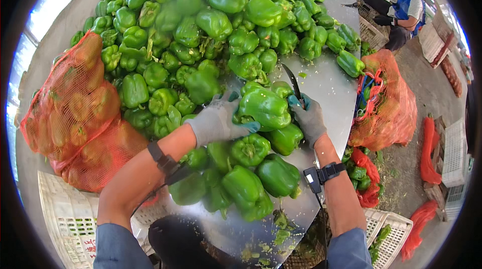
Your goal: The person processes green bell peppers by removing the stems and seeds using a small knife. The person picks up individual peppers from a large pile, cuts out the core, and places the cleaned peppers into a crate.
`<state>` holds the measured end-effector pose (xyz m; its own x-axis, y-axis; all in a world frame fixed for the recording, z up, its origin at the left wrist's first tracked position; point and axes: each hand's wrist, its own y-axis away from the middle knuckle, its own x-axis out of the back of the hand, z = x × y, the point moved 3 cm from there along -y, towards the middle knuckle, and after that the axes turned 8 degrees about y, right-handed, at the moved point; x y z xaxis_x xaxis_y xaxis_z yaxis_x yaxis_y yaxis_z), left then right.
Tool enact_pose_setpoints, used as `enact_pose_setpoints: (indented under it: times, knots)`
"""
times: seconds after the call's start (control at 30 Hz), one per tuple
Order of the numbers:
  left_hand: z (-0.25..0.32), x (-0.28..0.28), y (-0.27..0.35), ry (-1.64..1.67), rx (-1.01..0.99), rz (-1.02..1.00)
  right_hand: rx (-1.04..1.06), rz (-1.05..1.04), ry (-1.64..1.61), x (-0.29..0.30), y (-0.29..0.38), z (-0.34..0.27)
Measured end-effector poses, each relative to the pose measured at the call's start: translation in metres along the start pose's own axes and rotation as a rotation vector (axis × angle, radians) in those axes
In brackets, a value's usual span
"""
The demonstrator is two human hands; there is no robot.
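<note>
Both my hands wear grey gloves with teal fingertips. My left hand (218, 120) grips the side of a large green bell pepper (265, 110), its thumb on the near side and its fingers partly hidden. In my right hand (310, 120) is a small knife with a dark curved blade (291, 77), its tip pointing away from me. The right fingers are close to the held pepper; whether they touch it I cannot tell. Several whole peppers (248, 190) lie on the metal table (331, 80) nearer to me. Beyond my hands rises a big heap of green peppers (211, 24).
A full red mesh sack (81, 114) stands at left, another (388, 103) beyond the table's right edge. White plastic crates (64, 203) stand low at left and right. Pepper scraps (280, 227) litter the near tabletop. A person (406, 9) in a blue apron is at upper right.
</note>
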<state>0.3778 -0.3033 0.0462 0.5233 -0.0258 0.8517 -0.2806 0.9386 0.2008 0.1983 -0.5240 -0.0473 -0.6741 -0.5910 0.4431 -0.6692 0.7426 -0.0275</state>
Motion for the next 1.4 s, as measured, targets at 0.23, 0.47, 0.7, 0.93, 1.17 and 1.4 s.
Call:
enact_pose_setpoints:
  times: [0.23, 0.47, 0.7, 0.93, 1.17, 1.4]
  knots:
    - [0.005, -0.010, 0.038, -0.149, 0.023, 0.057, 0.101, 0.018, 0.033, 0.008, 0.036, -0.005]
    - [0.001, -0.011, 0.044, -0.070, -0.052, -0.063, -0.005, 0.067, 0.079, 0.004, 0.060, -0.002]
    - [0.010, -0.015, 0.090, 0.016, 0.026, 0.046, 0.036, 0.065, 0.202, 0.006, 0.082, -0.003]
    - [0.086, -0.024, 0.192, -0.006, -0.045, 0.165, 0.070, 0.134, 0.300, 0.006, 0.111, -0.003]
    - [0.132, -0.095, 0.231, -0.150, 0.185, 0.114, -0.373, 0.112, -0.036, 0.040, 0.151, -0.023]
    - [0.129, -0.114, 0.229, -0.007, 0.271, 0.463, -0.195, 0.431, -0.209, 0.082, 0.253, -0.008]
